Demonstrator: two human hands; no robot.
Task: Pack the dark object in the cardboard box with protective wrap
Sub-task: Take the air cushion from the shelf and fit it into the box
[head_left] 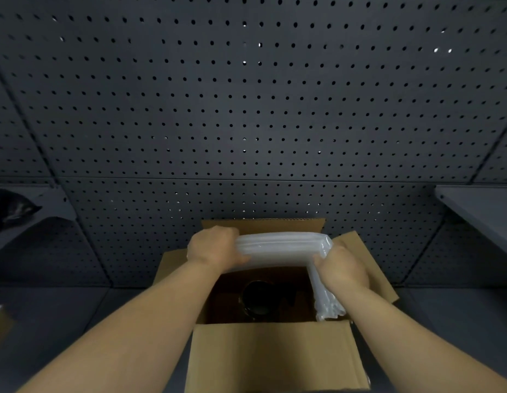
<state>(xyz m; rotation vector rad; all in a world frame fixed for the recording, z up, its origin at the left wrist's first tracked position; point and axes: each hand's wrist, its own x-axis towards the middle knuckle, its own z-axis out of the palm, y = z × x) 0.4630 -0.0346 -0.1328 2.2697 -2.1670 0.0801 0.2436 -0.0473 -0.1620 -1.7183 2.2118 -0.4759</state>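
Note:
An open cardboard box (275,353) stands on the grey work surface with its flaps spread. Inside, on the bottom, lies a dark round object (258,300), partly in shadow. A translucent white air-column wrap (283,248) is held over the far half of the box opening. My left hand (215,245) grips its left end. My right hand (341,268) grips its right end, where a strip of the wrap bends down into the box along the right wall.
A dark pegboard wall (246,109) rises directly behind the box. A grey shelf (484,211) juts out at the right. Another shelf at the left carries a dark bag (11,208). A brown cardboard piece (0,324) shows at the left edge.

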